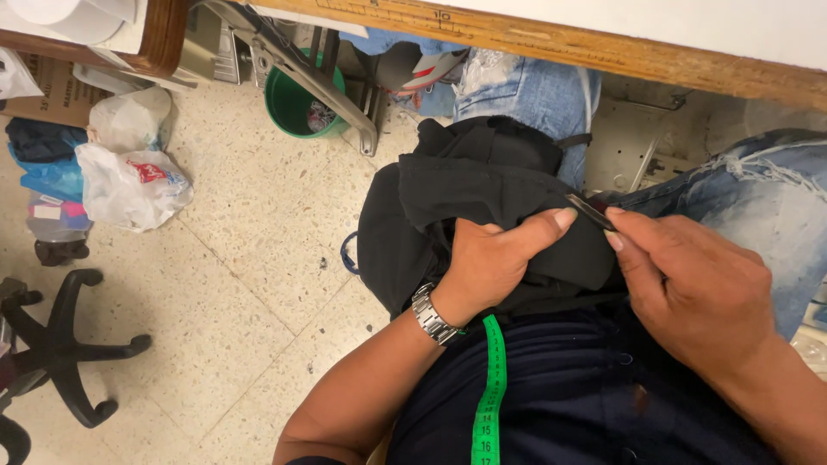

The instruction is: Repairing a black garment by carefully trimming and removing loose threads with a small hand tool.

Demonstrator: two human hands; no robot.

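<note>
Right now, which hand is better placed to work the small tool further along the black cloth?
The right hand. It already pinches the small dark tool, whose tip lies on the black cloth. The left hand is busy gripping the cloth on the lap, its thumb beside the tool.

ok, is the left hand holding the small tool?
No: the left hand grips the black fabric on the lap, while the right hand pinches the small dark tool.

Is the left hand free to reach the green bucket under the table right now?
Probably not: the left hand is gripping the black garment on the lap, and the green bucket sits apart on the floor behind a slanted metal bar.
</note>
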